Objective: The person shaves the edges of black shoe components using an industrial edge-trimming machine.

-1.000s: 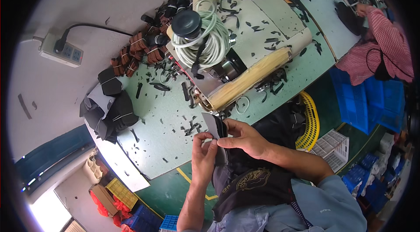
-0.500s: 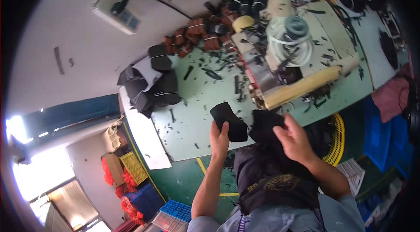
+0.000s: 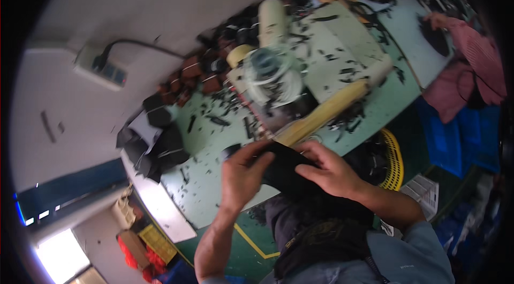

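Observation:
In front of the bench machine, a black, flat, flexible piece is stretched between my two hands. My left hand grips its left end between thumb and bent fingers. At the right end, my right hand pinches the piece with the thumb on top and the fingers behind. A small dark bit shows beyond the left hand's fingers; I cannot tell whether it belongs to the same piece. A dark apron covers my lap below.
Black scraps litter the pale green table. Bundled black pieces lie at its left, brown bundles behind. A yellow basket stands right of me. Another person's pink sleeve reaches in at the far right, near blue bins.
My hands have come together; the left has left its upright hold and now grips beside the right. The separate black pieces now appear as one dark mass. The view has shifted right.

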`<state>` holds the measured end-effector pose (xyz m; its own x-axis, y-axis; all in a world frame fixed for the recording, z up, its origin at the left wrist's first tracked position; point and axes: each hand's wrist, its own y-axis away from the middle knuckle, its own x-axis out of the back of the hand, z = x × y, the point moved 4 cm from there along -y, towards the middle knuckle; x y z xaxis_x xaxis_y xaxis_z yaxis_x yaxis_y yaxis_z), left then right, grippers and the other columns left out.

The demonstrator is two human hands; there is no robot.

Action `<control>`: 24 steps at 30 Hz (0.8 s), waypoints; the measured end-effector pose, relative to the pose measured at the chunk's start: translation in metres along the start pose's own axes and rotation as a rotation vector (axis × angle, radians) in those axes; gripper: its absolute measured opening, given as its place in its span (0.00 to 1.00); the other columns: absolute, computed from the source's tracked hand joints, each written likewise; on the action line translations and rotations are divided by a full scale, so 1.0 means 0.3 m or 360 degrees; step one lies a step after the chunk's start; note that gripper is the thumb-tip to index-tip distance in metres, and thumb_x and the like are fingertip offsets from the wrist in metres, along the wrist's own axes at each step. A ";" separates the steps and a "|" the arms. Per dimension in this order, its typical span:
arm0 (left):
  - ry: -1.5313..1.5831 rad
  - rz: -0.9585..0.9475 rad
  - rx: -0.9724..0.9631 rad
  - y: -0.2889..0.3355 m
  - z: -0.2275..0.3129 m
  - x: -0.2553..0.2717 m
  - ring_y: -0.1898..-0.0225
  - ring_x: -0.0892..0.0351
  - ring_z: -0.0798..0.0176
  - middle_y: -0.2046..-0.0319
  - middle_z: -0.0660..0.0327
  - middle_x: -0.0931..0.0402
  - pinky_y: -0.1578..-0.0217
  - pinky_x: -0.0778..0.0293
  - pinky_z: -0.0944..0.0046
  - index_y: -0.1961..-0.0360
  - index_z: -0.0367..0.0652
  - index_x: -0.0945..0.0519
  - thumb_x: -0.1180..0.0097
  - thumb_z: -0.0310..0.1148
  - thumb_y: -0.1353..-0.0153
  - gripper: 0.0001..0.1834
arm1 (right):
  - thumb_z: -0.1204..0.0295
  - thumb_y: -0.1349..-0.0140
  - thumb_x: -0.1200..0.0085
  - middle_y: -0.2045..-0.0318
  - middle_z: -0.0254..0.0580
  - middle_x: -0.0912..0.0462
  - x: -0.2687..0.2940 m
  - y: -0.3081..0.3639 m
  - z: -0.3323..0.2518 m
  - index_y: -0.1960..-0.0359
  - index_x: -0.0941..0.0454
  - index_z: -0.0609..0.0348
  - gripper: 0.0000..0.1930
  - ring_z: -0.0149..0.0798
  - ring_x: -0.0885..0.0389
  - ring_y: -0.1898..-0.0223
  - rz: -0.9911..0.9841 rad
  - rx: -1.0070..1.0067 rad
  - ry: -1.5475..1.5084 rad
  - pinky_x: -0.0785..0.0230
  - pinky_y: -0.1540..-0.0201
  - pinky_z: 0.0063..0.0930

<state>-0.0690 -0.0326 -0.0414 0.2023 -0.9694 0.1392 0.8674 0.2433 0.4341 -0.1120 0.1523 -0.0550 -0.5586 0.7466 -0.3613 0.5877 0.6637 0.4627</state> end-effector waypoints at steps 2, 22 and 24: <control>-0.0181 0.0096 0.0121 -0.075 0.007 0.008 0.65 0.19 0.70 0.67 0.59 0.16 0.60 0.25 0.71 0.57 0.34 0.17 0.35 0.30 0.43 0.15 | 0.77 0.34 0.50 0.56 0.38 0.22 0.035 -0.009 0.050 0.45 0.32 0.64 0.16 0.26 0.24 0.55 -0.0096 -0.0010 0.0057 0.30 0.50 0.22; -0.0166 -0.0094 0.0321 -0.180 0.063 -0.048 0.73 0.22 0.71 0.75 0.60 0.17 0.68 0.27 0.70 0.63 0.33 0.16 0.38 0.35 0.44 0.14 | 0.73 0.30 0.57 0.56 0.38 0.20 0.147 0.006 0.086 0.46 0.27 0.68 0.15 0.25 0.24 0.56 0.0219 -0.0099 -0.0358 0.32 0.49 0.21; -0.0592 -0.0006 0.0228 -0.193 0.056 -0.042 0.73 0.22 0.72 0.76 0.61 0.18 0.69 0.28 0.71 0.63 0.34 0.15 0.38 0.36 0.44 0.15 | 0.75 0.30 0.56 0.53 0.38 0.21 0.149 0.004 0.096 0.44 0.28 0.68 0.16 0.26 0.24 0.53 0.0203 -0.0162 -0.0244 0.33 0.46 0.21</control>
<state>-0.1292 -0.0338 -0.0534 -0.0019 -0.8985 0.4389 0.7901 0.2677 0.5514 -0.1193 0.1877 -0.0940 -0.3837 0.8276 -0.4098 0.5816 0.5612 0.5889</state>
